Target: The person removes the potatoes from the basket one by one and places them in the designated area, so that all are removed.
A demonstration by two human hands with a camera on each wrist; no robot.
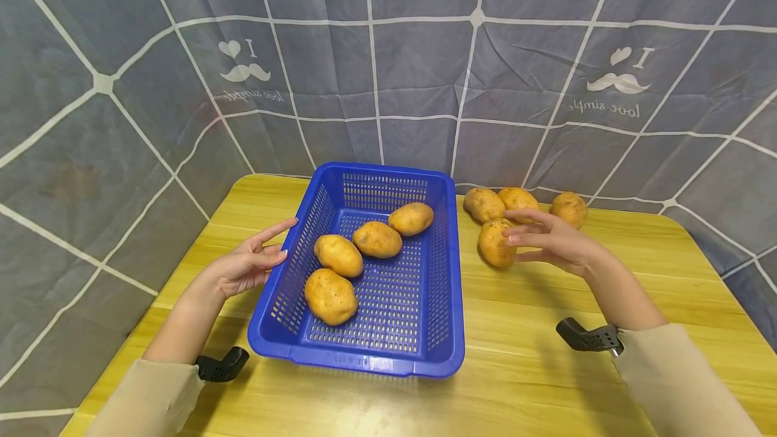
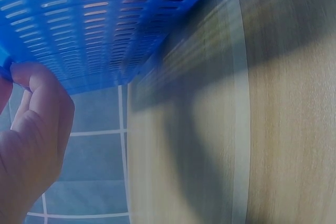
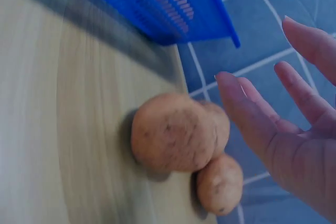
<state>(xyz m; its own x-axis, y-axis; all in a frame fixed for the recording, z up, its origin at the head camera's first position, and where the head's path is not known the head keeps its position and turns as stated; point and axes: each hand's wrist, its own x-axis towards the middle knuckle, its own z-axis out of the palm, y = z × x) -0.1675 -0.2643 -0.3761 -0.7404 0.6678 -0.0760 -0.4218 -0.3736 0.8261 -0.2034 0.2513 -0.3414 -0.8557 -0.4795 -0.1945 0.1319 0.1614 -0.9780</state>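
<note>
A blue plastic basket (image 1: 440, 268) with slotted walls holds several potatoes (image 1: 338, 255) along its left and far side. My left hand (image 1: 251, 265) is at the basket's left rim; in the left wrist view its thumb and finger (image 2: 39, 80) pinch that rim. To the right of the basket, my right hand (image 1: 549, 241) hovers over a group of loose potatoes, fingers spread. Nearest to it is a potato (image 1: 496, 245), which its fingertips overlap in the head view. The right wrist view shows a gap between the hand (image 3: 283, 129) and the potatoes (image 3: 173, 132).
Behind the nearest potato lie two others (image 1: 483, 204), with another potato (image 1: 568, 209) apart to their right. Everything stands on a yellow wood-grain table (image 1: 522, 369). A grey curtain (image 1: 419, 73) with white lines hangs along the table's far edge and left side.
</note>
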